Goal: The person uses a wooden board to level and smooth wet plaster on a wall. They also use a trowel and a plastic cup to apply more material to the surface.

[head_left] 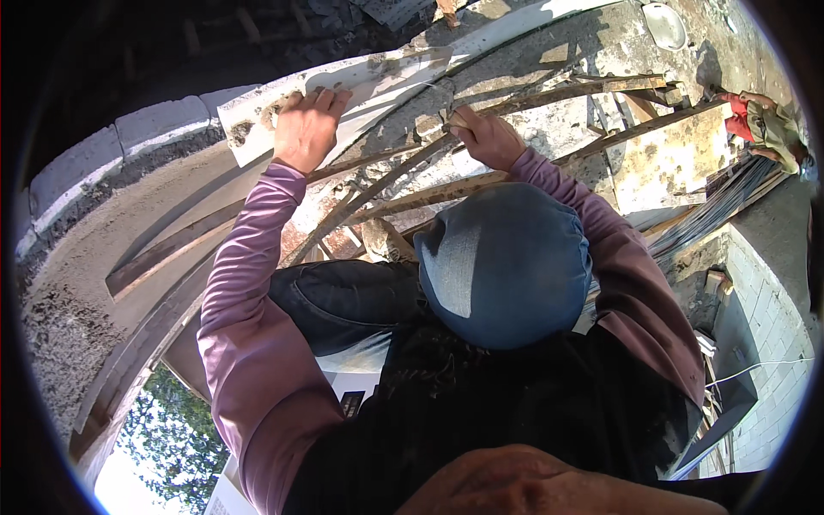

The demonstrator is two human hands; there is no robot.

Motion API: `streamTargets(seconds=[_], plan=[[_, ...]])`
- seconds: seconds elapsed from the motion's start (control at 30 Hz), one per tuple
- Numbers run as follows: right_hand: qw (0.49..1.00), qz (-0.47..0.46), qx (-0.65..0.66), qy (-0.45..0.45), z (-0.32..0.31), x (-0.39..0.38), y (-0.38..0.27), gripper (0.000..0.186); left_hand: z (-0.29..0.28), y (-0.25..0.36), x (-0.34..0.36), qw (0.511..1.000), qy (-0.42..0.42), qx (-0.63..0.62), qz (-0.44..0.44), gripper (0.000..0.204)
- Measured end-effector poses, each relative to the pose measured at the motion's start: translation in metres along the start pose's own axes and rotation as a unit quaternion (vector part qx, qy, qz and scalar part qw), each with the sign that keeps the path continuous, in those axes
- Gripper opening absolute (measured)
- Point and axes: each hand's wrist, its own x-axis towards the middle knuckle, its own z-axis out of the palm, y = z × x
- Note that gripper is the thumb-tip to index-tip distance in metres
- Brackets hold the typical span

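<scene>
My left hand (306, 130) lies on a pale, dirt-spotted board (382, 79), its fingers spread and bent near the board's upper edge. To the right, my right hand (491, 139) is closed beside a long thin wooden strip (399, 167). A small light-coloured bit shows at its fingertips. Whether the fingers grip the strip or something smaller, I cannot make out. The strip slants down to the left, crossing other battens (429, 197). My bent knee (506, 266) in blue denim rises just below my right hand.
Pale blocks (159, 124) form a curved edge at the left. More wooden pieces (176, 257) lie below them. On the right are a stained panel (661, 163), a bundle of thin rods (730, 197), a red and khaki shape (760, 129), and a white tiled wall (768, 300).
</scene>
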Motion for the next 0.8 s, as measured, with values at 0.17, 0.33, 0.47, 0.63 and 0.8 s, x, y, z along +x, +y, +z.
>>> streamTargets(seconds=[0.17,0.33,0.47,0.63,0.8], plan=[[0.997,0.000,-0.001,-0.076,-0.065,0.016,0.021,0.037,0.000,-0.015,0.009,0.998,-0.011,0.059,0.035,0.033],[0.950,-0.246,-0.192,0.004,-0.106,0.085,-0.025,0.043,-0.013,-0.029,0.026,0.980,-0.056,0.143,0.128,0.028],[0.922,-0.151,-0.306,-0.183,-0.102,0.092,-0.017,0.045,-0.036,-0.043,0.041,0.974,0.014,0.146,0.176,0.029],[0.939,-0.158,-0.290,-0.094,-0.105,0.082,-0.016,0.039,-0.055,-0.032,0.045,0.974,-0.035,0.153,0.166,0.038],[0.906,-0.133,-0.364,-0.172,-0.115,0.077,0.009,0.032,-0.052,-0.043,0.045,0.970,-0.012,0.153,0.190,0.036]])
